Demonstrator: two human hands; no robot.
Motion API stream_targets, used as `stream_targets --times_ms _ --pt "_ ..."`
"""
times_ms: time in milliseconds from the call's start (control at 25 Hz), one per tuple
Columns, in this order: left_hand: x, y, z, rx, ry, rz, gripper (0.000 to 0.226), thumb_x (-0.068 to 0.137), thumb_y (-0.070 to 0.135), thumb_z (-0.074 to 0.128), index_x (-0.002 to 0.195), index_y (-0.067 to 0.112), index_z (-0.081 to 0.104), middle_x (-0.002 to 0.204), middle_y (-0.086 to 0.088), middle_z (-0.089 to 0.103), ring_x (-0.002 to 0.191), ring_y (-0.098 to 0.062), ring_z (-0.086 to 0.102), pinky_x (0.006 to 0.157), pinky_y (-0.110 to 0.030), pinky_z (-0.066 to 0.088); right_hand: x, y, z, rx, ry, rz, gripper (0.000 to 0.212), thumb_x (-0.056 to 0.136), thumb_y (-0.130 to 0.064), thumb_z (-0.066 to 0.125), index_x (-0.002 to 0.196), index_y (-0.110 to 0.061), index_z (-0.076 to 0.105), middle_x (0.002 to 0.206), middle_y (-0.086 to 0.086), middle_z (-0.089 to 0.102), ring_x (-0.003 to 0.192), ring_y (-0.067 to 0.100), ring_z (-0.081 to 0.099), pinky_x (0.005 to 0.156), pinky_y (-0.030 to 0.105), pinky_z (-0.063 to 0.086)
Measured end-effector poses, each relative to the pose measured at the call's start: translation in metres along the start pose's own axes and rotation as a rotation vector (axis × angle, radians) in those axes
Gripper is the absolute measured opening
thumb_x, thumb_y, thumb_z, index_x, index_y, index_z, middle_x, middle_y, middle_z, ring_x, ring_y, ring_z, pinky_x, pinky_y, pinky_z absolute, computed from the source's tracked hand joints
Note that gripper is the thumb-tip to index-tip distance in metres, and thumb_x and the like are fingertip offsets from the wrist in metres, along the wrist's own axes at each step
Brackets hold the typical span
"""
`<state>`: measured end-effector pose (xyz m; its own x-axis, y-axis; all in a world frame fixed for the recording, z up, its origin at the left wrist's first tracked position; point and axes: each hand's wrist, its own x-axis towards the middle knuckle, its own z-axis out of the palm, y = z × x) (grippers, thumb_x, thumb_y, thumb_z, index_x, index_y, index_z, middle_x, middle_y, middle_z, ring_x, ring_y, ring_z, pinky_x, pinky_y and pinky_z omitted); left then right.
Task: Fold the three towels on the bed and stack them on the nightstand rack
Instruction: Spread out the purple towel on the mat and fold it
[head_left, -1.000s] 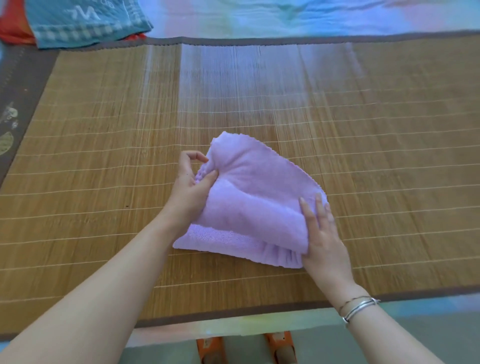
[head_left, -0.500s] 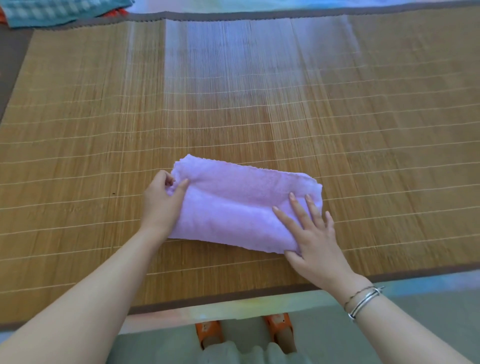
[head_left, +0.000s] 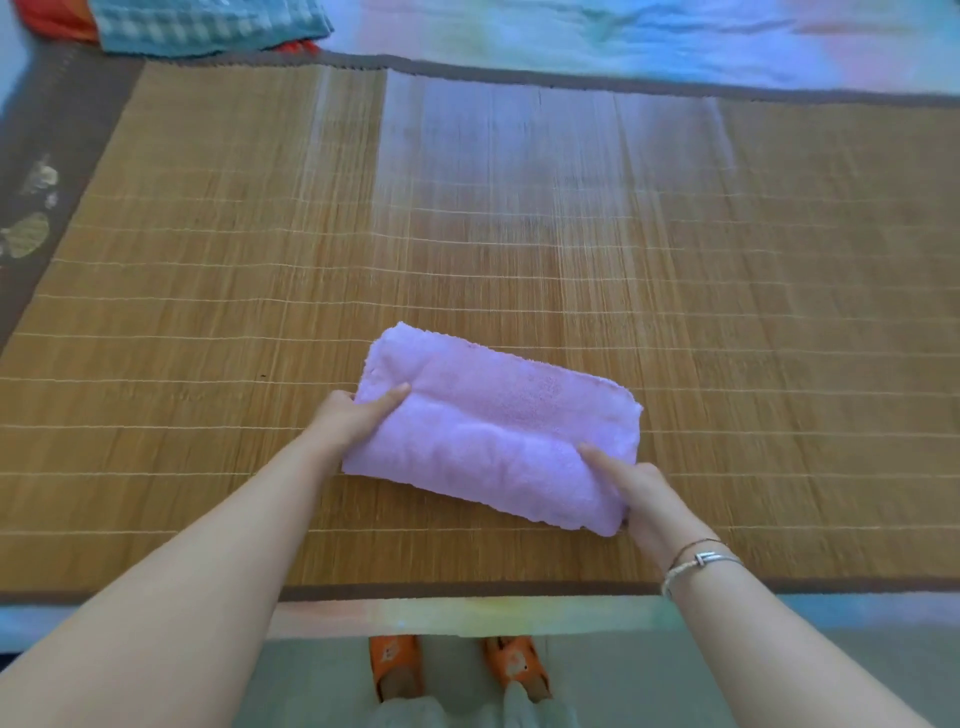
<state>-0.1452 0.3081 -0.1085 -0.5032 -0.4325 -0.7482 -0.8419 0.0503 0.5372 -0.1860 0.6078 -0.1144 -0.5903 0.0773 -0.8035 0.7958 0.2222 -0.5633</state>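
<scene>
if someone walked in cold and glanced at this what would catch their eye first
The folded lilac towel stands out first, lying on the bamboo mat near its front edge. The left hand holds its left end and the right hand takes a grip on its near right corner. Next, a teal checked towel sits at the far left corner, and orange slippers show on the floor below.

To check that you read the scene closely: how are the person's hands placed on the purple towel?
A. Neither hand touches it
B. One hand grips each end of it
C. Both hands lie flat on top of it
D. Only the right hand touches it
B: the left hand grips one end of the folded purple towel and the right hand grips the other, thumbs on top.
</scene>
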Motion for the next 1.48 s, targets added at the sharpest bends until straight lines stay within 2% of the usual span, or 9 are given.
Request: stream_targets --times_ms 120,200,320,560,880,1040,1240,1360,1480 --pt "-0.036 0.014 -0.025 -0.006 -0.081 0.03 0.056 0.077 0.056 0.069 0.108 0.01 0.062 0.097 -0.004 0.069 0.083 -0.019 0.066 0.06 -0.028 0.048 -0.026 -0.031 0.009 -0.11 -0.055 -0.032 0.045 0.077 -0.035 0.077 0.106 -0.002 0.063 0.091 0.011 0.073 0.08 0.024 0.071 0.062 0.03 0.055" --pt "-0.072 0.018 -0.063 -0.043 -0.007 0.096 0.053 0.078 0.056 0.068 0.106 0.012 0.063 0.1 -0.004 0.069 0.087 -0.02 0.067 0.07 -0.032 0.053 -0.054 -0.058 0.026 -0.146 -0.163 -0.119 0.045 0.076 -0.037 0.077 0.104 -0.004 0.064 0.089 0.01 0.074 0.08 0.023 0.072 0.067 0.033 0.058" --pt "-0.148 0.012 -0.143 -0.208 0.214 0.206 0.046 0.079 0.055 0.068 0.104 0.016 0.063 0.104 -0.001 0.069 0.095 -0.02 0.066 0.088 -0.038 0.053 -0.12 -0.108 0.071 -0.181 -0.436 -0.255 0.048 0.076 -0.037 0.076 0.113 -0.009 0.067 0.1 0.007 0.075 0.092 0.024 0.072 0.086 0.043 0.056" --pt "-0.319 -0.055 -0.316 -0.483 0.788 0.376 0.035 0.081 0.048 0.069 0.094 0.016 0.065 0.1 -0.004 0.07 0.094 -0.021 0.066 0.088 -0.035 0.052 -0.303 -0.179 0.206 -0.291 -0.899 -0.545 0.039 0.083 -0.029 0.071 0.114 -0.008 0.066 0.104 0.009 0.074 0.097 0.024 0.071 0.09 0.043 0.054" --pt "-0.487 -0.244 -0.461 -0.705 1.246 0.272 0.04 0.087 0.048 0.061 0.108 0.014 0.062 0.1 0.0 0.069 0.09 -0.016 0.066 0.079 -0.03 0.052 -0.512 -0.117 0.426 -0.574 -1.132 -0.703 0.042 0.078 -0.031 0.075 0.107 -0.003 0.064 0.092 0.012 0.073 0.082 0.025 0.07 0.065 0.032 0.055" --pt "-0.534 -0.342 -0.484 -0.821 1.387 0.177 0.031 0.091 0.045 0.058 0.107 0.019 0.061 0.103 0.003 0.067 0.097 -0.018 0.064 0.08 -0.03 0.049 -0.581 -0.049 0.512 -0.718 -1.291 -0.7 0.048 0.075 -0.032 0.078 0.111 -0.005 0.062 0.097 0.012 0.072 0.088 0.026 0.07 0.073 0.035 0.056" --pt "-0.533 -0.438 -0.468 -0.966 1.45 -0.026 0.037 0.09 0.048 0.057 0.113 0.019 0.059 0.11 0.0 0.063 0.101 -0.022 0.06 0.088 -0.034 0.046 -0.598 0.032 0.564 -0.936 -1.333 -0.637 0.052 0.076 -0.038 0.077 0.114 -0.01 0.057 0.103 0.008 0.068 0.092 0.025 0.066 0.08 0.039 0.055" --pt "-0.501 -0.466 -0.453 -1.028 1.376 -0.202 0.045 0.09 0.049 0.055 0.121 0.016 0.055 0.114 -0.002 0.058 0.098 -0.021 0.055 0.083 -0.032 0.042 -0.577 0.067 0.578 -1.094 -1.174 -0.814 0.052 0.085 -0.037 0.069 0.121 -0.004 0.05 0.113 0.013 0.061 0.092 0.026 0.057 0.079 0.034 0.044" --pt "-0.47 -0.483 -0.442 -0.951 1.226 -0.484 0.061 0.091 0.051 0.053 0.132 0.006 0.044 0.128 -0.011 0.052 0.102 -0.027 0.053 0.08 -0.034 0.042 -0.564 0.083 0.589 -1.302 -1.04 -0.981 0.078 0.086 -0.035 0.067 0.143 -0.003 0.024 0.142 0.019 0.036 0.121 0.036 0.046 0.098 0.041 0.039"
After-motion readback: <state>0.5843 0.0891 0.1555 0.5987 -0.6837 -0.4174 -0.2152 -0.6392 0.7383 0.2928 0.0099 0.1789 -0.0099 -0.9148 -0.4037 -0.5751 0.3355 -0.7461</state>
